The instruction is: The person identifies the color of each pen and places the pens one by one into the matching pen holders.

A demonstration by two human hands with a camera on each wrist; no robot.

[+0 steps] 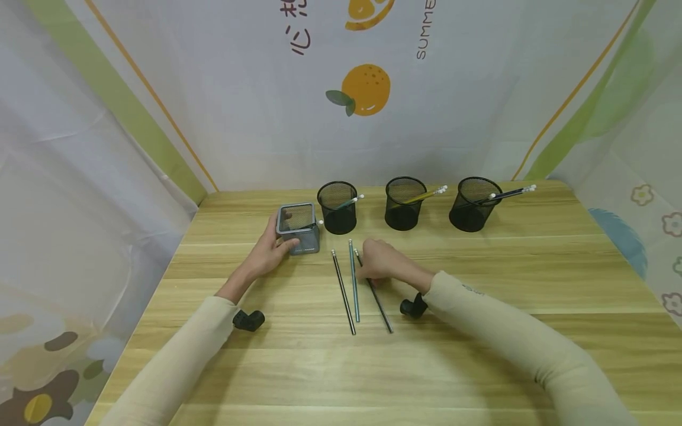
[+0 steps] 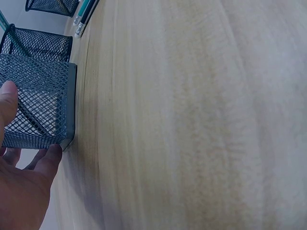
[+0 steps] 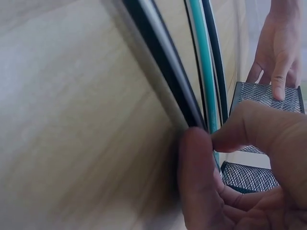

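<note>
My left hand [image 1: 263, 253] holds a square grey mesh pen holder [image 1: 306, 242] at the left, thumb on its front face and fingers around its far side. One dark pencil [image 2: 29, 117] leans inside the holder. At mid-table my right hand [image 1: 382, 260] pinches a dark pencil [image 1: 382, 309] between thumb and index finger near its eraser end. Beside it on the table lie a teal pencil [image 1: 354, 290] and, further left, another dark pencil [image 1: 343, 293], both with white eraser ends pointing away from me.
Three round black mesh pen holders stand along the back: the left one [image 1: 339, 222] with teal pencils, the middle one [image 1: 402, 218] with yellow pencils, the right one [image 1: 467, 218] with dark pencils. A printed curtain [image 1: 453, 118] hangs behind the wooden table [image 1: 298, 367].
</note>
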